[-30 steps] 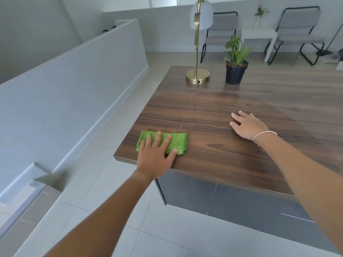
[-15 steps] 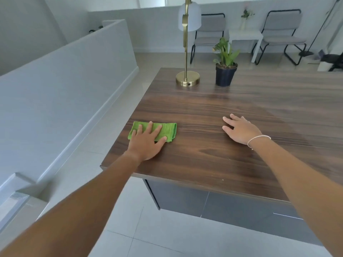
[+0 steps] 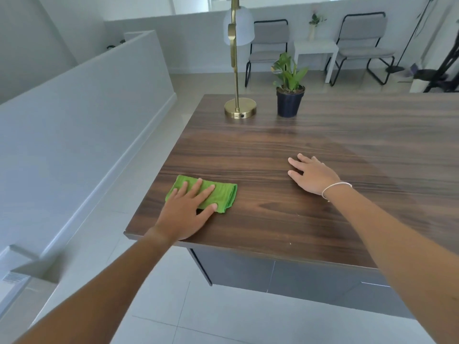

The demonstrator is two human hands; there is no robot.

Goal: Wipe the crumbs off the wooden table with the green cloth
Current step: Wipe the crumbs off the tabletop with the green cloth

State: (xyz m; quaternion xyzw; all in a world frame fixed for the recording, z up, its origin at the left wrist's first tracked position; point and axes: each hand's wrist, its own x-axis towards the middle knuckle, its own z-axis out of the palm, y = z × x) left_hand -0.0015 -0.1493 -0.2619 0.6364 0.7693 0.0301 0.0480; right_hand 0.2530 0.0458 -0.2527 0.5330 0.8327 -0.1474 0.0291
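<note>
Two hands flat — left hand (image 3: 185, 214) atop green cloth (image 3: 224, 194).

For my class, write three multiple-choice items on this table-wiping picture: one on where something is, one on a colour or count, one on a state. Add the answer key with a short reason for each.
1. Where does the green cloth lie on the wooden table?
A. beside the potted plant
B. near the table's near left corner
C. under the lamp base

2. How many chairs stand behind the table?
A. two
B. one
C. four

3. How is the left hand placed?
A. raised above the table
B. curled round the lamp pole
C. flat on the cloth, fingers spread

Answers:
1 B: the cloth sits by the near left corner, far from the potted plant and the lamp.
2 A: one grey chair stands on each side of the white side table, the other to its right.
3 C: straight fingers press the cloth; the right hand rests flat on bare wood.
</note>
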